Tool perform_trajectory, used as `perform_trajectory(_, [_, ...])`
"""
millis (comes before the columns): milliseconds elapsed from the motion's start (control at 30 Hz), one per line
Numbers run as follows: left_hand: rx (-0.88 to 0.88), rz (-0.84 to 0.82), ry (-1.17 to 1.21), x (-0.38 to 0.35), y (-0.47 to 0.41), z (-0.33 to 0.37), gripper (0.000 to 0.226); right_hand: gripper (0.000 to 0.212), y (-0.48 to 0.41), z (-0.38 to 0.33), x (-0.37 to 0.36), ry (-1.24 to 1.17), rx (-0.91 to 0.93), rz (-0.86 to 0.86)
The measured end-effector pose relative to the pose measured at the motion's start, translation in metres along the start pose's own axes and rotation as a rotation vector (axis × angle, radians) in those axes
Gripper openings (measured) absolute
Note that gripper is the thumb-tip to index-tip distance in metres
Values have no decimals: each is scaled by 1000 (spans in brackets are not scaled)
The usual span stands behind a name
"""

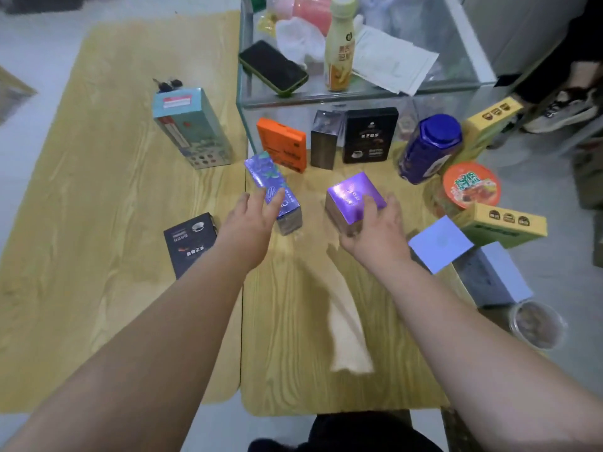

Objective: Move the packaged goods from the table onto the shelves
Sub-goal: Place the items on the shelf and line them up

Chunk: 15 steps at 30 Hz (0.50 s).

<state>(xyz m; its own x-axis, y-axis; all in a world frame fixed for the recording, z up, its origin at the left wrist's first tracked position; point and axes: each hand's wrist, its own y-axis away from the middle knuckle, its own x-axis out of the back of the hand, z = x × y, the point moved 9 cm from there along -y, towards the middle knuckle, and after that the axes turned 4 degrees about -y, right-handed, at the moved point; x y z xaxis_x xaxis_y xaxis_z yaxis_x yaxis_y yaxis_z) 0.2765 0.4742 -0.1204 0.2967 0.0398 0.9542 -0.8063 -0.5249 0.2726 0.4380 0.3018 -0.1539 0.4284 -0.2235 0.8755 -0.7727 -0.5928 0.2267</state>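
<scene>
**Q:** Where do the hands lie relative to the goods?

**A:** Left hand (251, 220): fingers straight, resting against the tall purple carton (270, 187), which stands on the table (98, 256); the fingers are not closed round it. Right hand (375, 233): clamped on the purple cube box (350, 199), fingers over its top edge, thumb low on its near side. The hands are apart. Both purple packs stand side by side, just in front of the glass shelf unit (326, 101).

**Q:** And the surroundings?

**A:** Two wood-grain tabletops abut.
- **Left:** a teal box (192, 128) upright and a black box (191, 243) lying flat.
- **Beneath the glass top:** an orange box (282, 145), a black coffee box (370, 135) and a blue jar (430, 148).
- **Right edge:** a noodle cup (471, 187) and a yellow box (502, 223).
- **On the glass:** a phone (274, 66) and a bottle (339, 50).

The floor is pale grey.
</scene>
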Motion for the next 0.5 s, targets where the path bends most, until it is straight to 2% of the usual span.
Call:
perform_trajectory(133, [-5,-85,-107,-1,-58,-4,101,101,-36,21,-19,-152,-147,-24])
perform_trajectory(300, [-96,-102,-188,-3,-88,-3,77,77,-40,23,-27,-258,-17,109])
perform_trajectory(400, [-114,-143,-82,-15,-70,0,75,77,-21,23,-32,-306,58,142])
perform_trajectory(500, [-23,-72,92,-30,-24,-2,80,81,13,27,-40,-340,95,152])
